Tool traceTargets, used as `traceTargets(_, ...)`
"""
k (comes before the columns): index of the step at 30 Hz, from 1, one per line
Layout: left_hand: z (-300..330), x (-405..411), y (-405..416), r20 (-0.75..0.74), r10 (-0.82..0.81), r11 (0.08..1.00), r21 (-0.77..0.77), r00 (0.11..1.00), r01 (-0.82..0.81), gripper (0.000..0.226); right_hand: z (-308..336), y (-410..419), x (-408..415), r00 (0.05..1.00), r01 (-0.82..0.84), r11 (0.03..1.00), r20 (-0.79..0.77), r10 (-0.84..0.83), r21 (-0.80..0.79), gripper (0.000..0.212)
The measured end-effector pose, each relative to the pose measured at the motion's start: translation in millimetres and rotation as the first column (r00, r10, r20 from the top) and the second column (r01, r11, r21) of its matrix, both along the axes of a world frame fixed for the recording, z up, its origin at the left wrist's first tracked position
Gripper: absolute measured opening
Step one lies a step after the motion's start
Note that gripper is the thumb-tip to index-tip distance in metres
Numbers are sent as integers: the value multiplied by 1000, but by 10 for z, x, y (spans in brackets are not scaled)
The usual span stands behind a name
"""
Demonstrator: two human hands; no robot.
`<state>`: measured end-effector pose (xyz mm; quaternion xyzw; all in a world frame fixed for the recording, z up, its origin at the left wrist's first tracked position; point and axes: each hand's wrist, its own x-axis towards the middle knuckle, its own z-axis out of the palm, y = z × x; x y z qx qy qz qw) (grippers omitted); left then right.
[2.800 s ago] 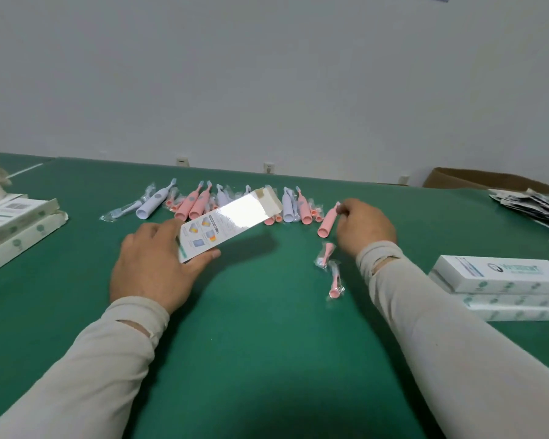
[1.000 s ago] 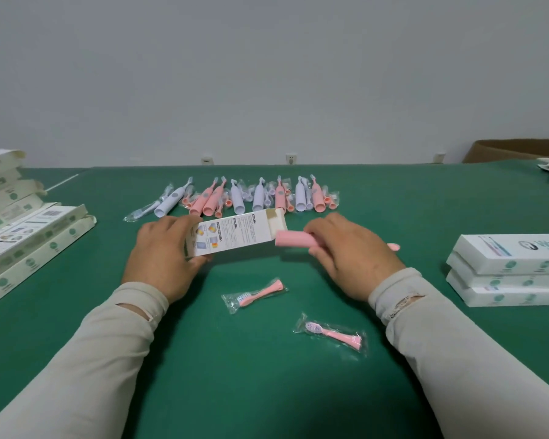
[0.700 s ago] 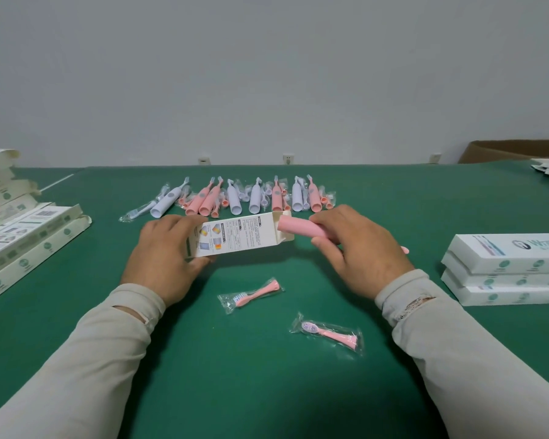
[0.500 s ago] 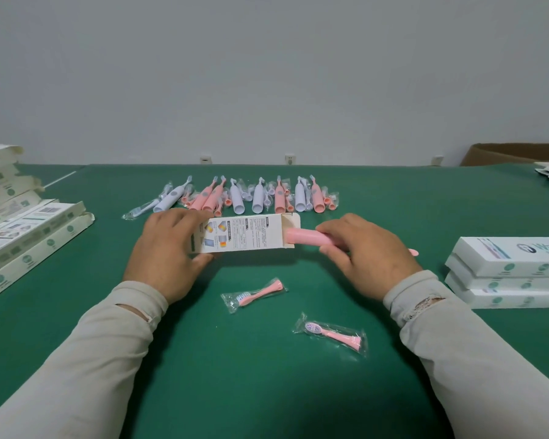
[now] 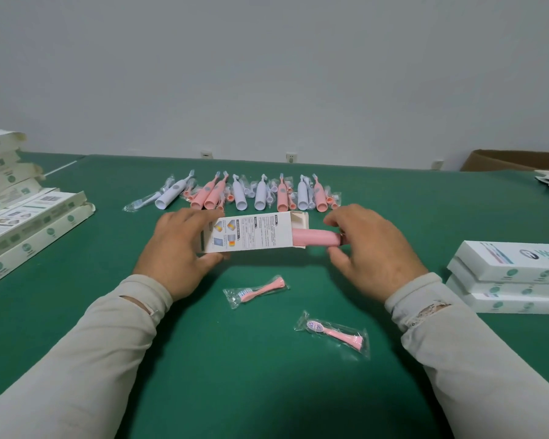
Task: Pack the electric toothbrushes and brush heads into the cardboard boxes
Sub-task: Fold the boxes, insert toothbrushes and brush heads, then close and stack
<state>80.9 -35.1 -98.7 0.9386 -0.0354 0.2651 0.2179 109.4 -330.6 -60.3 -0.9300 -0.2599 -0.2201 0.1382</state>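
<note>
- Two bagged pink brush heads [image 5: 333, 333] [image 5: 256, 289] lie nearer than the box.
- Left hand [image 5: 178, 248] grips the open cardboard box [image 5: 251, 236]; right hand [image 5: 371, 251] pinches the pink toothbrush handle [image 5: 314, 238], half inside it.
- Beyond the box: a row of toothbrushes [image 5: 248, 194].

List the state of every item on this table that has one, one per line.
Cardboard box: right end open, held by left hand.
Pink toothbrush: partly inside the box, base sticking out, pinched by right hand.
Two brush heads: sealed in bags, lying loose.
Stacked boxes: closed.
</note>
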Motion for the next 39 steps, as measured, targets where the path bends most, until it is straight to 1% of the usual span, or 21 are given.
traceTargets(2,-6,2,15,-1,12,1000,-20,1000,-12,67,26,-66,15,997,76,995,27,-74,-57,13)
traceTargets(5,-8,12,4,5,14,1000,-6,1000,-14,65,-3,-64,30,997,81,996,-15,-81,-37,12)
traceTargets(7,-13,14,-22,15,-22,1000,14,1000,22,63,-42,26,27,998,-10,1000,-57,11,25,15)
traceTargets(9,-23,21,-33,21,-40,999,23,999,39,62,-104,109,34,991,-93,990,-88,103,106,25)
traceTargets(11,-27,26,-3,8,-7,1000,5,1000,7,63,-142,86,59,986,-87,974,-120,114,209,34)
traceTargets(14,-29,20,49,-6,36,999,-19,999,-36,65,-188,-35,103,991,-10,937,-118,55,349,19)
traceTargets(15,-29,21,48,-13,34,999,-16,999,-34,66,-204,-63,118,988,18,903,-147,50,428,17)
traceTargets(16,-28,24,40,-22,32,999,-12,999,-33,66,-212,-64,125,975,45,844,-206,79,535,17)
traceTargets(18,-25,25,21,-31,30,999,-16,999,-30,66,-227,-21,114,916,84,670,-321,239,738,18)
traceTargets(19,-26,25,12,-29,23,1000,-17,999,-24,66,-241,-1,111,885,95,616,-349,308,782,17)
traceTargets(20,-27,24,5,-26,12,1000,-12,1000,-12,66,-254,14,108,861,95,610,-372,346,787,15)
traceTargets(22,-32,21,-16,-18,-20,1000,16,1000,20,64,-286,59,94,825,90,633,-413,385,769,11)
traceTargets(24,-28,22,-33,-10,-33,999,31,999,34,64,-308,108,83,824,113,626,-425,374,771,9)
traceTargets(27,-16,20,-34,-2,-27,999,37,1000,27,65,-292,156,69,837,161,548,-407,364,821,8)
traceTargets(32,-15,20,-34,5,-39,998,45,999,39,66,-235,147,35,794,159,467,-394,462,870,4)
traceTargets(33,-19,21,-37,2,-45,998,38,999,45,66,-231,143,33,791,156,470,-395,468,869,6)
traceTargets(34,-24,22,-39,-3,-51,998,31,999,51,66,-231,141,29,792,140,499,-399,461,855,10)
traceTargets(35,-31,27,-39,-3,-57,998,25,998,57,65,-242,139,24,805,106,554,-398,439,826,15)
traceTargets(36,-38,31,-37,1,-62,998,21,998,62,65,-261,134,21,834,56,636,-386,394,770,19)
traceTargets(38,-48,34,-31,7,-66,998,19,998,66,65,-294,129,15,914,-36,813,-310,262,581,22)
traceTargets(39,-50,34,-26,6,-66,998,16,998,66,65,-297,128,11,945,-59,870,-254,208,490,21)
